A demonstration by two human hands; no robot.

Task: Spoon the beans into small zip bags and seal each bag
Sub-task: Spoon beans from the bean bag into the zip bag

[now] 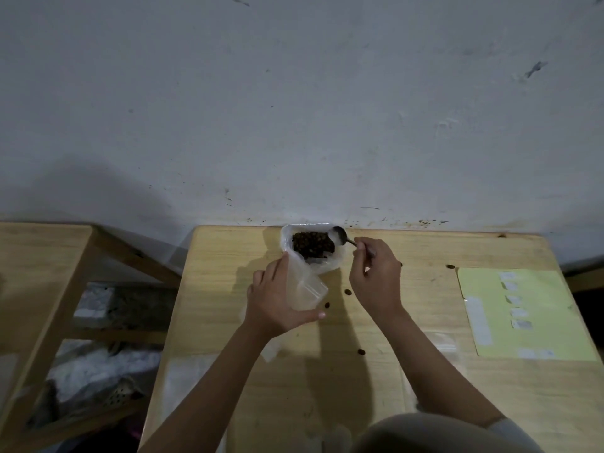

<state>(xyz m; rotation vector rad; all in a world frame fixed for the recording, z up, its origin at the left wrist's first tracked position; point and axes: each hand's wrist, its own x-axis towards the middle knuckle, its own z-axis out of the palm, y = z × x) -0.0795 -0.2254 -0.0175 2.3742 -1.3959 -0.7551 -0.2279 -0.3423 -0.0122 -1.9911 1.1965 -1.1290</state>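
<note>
A white plastic bag point(336, 261) full of dark beans point(312, 244) stands open at the far edge of the wooden table point(425, 387). My left hand point(277, 299) holds a small clear zip bag point(304, 286) just in front of it, mouth toward the beans. My right hand point(376, 276) pinches the handle of a metal spoon point(341, 237), whose bowl rests at the right rim of the bean bag. Whether the spoon carries beans is too dark to tell.
Loose beans point(347, 292) lie scattered on the table. A pale yellow sheet point(539, 338) with several small white labels lies at the right. More clear bags point(438, 344) lie flat near me. A wooden shelf frame point(65, 289) with clutter stands to the left.
</note>
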